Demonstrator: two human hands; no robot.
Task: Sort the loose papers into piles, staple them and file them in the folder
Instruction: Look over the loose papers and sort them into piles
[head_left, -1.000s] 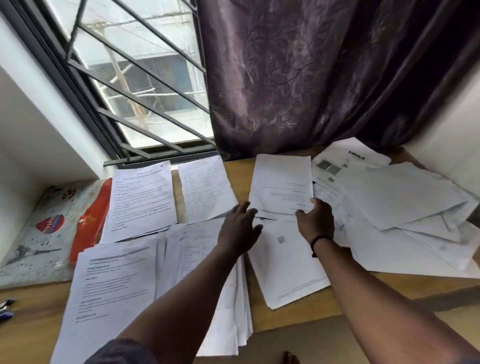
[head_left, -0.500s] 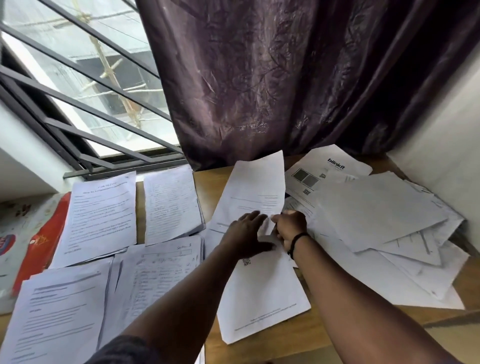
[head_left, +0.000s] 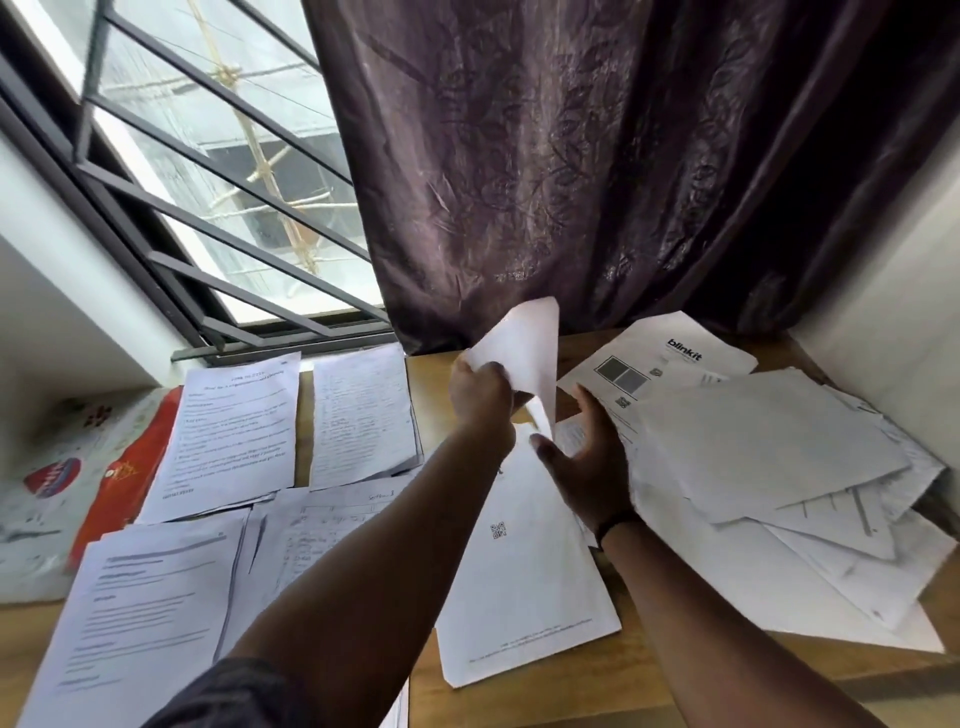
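1. Left hand (head_left: 480, 395): fingers curled, pinching lifted sheet (head_left: 527, 358) by its left edge; sheet raised off wooden table (head_left: 524, 691), bent, top corner up against purple curtain (head_left: 597, 156).
2. Right hand (head_left: 587, 462): fingers spread and relaxed, thumb out, just under lower tip of lifted sheet; contact with sheet not clear. Black band at wrist.
3. QR sheet (head_left: 519, 582): flat on table directly below lifted sheet, small QR code near its middle, partly under both forearms.
4. Loose heap (head_left: 769, 457): messy overlapping sheets right of lifted sheet, touching right hand's side; blinkit page (head_left: 670, 358) on far edge of heap, next to curtain.
5. Sorted piles, all left of lifted sheet: handwritten pile (head_left: 363, 415) nearest, printed pile (head_left: 234, 431) beyond it, headed pile (head_left: 140, 618) nearer the viewer, form pile (head_left: 311, 525) between headed pile and QR sheet.
6. Red folder (head_left: 124, 483): far left of lifted sheet, mostly under printed pile, on patterned cloth (head_left: 36, 499).
7. Window grille (head_left: 208, 182): upper left of lifted sheet, behind the piles.
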